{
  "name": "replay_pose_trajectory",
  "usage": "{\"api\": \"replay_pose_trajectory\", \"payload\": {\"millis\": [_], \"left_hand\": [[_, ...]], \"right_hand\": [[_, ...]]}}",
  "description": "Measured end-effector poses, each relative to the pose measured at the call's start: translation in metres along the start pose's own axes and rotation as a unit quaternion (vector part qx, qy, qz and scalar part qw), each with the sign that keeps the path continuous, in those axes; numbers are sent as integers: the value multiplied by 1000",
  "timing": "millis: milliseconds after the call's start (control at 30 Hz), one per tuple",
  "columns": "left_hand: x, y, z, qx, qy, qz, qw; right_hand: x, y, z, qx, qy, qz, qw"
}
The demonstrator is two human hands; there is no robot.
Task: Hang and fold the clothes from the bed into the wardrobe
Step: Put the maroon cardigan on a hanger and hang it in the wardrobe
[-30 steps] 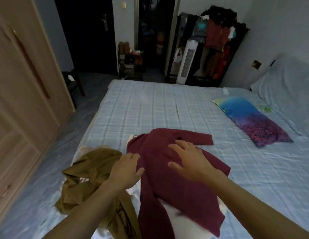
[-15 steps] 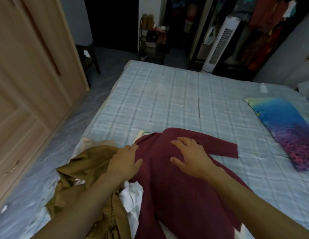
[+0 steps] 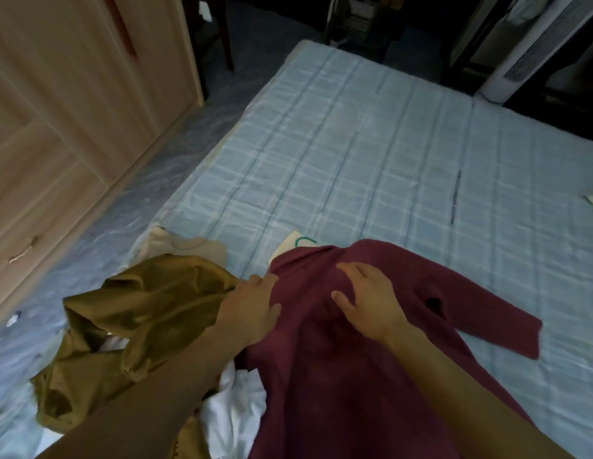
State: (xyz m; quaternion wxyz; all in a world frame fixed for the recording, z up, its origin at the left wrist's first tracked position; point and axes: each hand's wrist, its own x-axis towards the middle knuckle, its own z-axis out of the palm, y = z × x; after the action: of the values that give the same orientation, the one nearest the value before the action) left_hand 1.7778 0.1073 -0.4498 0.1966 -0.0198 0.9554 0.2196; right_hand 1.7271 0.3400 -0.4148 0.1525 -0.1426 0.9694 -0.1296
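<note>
Hands of a person over a pile of clothes at the near corner of a bed covered with a pale blue checked sheet (image 3: 371, 167). Left hand (image 3: 252, 309) rests at the left edge of a dark maroon long-sleeved knit top (image 3: 338, 376), fingers held loosely together and laid flat, nothing pinched. Right hand (image 3: 371, 299) lies palm-down on the upper chest of the same top, fingers (image 3: 349, 268) spread and pressing the cloth flat, thumb out to the side; no grasp is made.

The maroon top lies face-down or face-up (cannot tell which), one sleeve stretched out to the right across the sheet. Beside it on the left sits a crumpled mustard-brown garment (image 3: 139, 313), with a white garment (image 3: 235, 405) between and partly under the two, and a cream cloth (image 3: 185, 248) just beyond. A light wooden wardrobe (image 3: 66, 111) with closed doors stands across the floor to the left.

Step in hand, as judged: smoothing the maroon top before folding; the task appears to be at an early stage, as several garments are on the bed. The next move likely calls for gripping a sleeve or side edge and folding it inward over the body.
</note>
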Motion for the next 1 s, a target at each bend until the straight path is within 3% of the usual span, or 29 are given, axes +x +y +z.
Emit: {"api": "replay_pose_trajectory", "payload": {"millis": [233, 333, 433, 533, 767, 1000], "left_hand": [[64, -12, 42, -30, 13, -74, 997], [86, -18, 57, -41, -19, -93, 995], [98, -20, 71, -57, -55, -107, 991], [97, -16, 90, -77, -45, -125, 988], [89, -11, 111, -64, 20, -128, 990], [60, -3, 91, -47, 93, -74, 992]], "right_hand": [[75, 22, 46, 33, 4, -29, 999], [111, 26, 63, 38, -4, -34, 999], [133, 34, 80, 4, -55, -29, 998], [138, 43, 98, -10, -118, -32, 992], [140, 57, 116, -78, -61, -18, 995], [113, 65, 81, -53, 6, -42, 998]]}}
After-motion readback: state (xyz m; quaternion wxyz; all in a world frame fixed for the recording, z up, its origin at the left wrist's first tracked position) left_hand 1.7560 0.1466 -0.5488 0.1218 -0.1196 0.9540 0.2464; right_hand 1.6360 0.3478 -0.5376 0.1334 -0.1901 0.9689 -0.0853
